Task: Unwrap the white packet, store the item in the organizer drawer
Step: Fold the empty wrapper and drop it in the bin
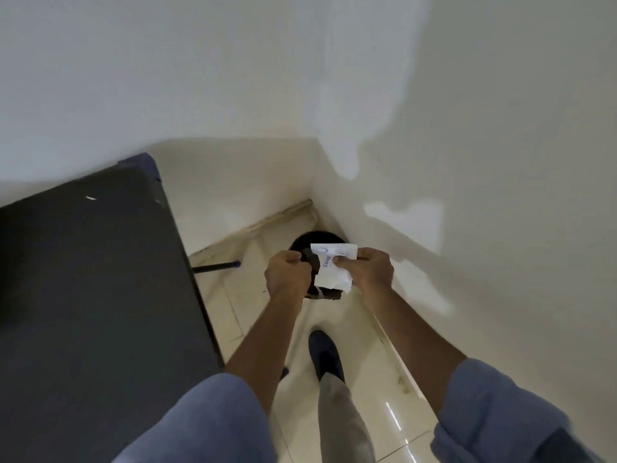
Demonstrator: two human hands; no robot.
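I hold a white packet (334,265) with blue print out in front of me, above a round black bin (317,238) in the corner of the floor. My right hand (369,270) pinches the packet's right side. My left hand (288,274) is closed on a dark item (312,260) that sticks out of the packet's left edge. A dark scrap (330,293) shows below the packet. No organizer drawer is in view.
A black table (83,295) fills the left side, with a thin black leg (213,267) reaching toward the wall. White walls close the corner ahead and on the right. My dark shoe (325,355) stands on the cream tiled floor (367,379).
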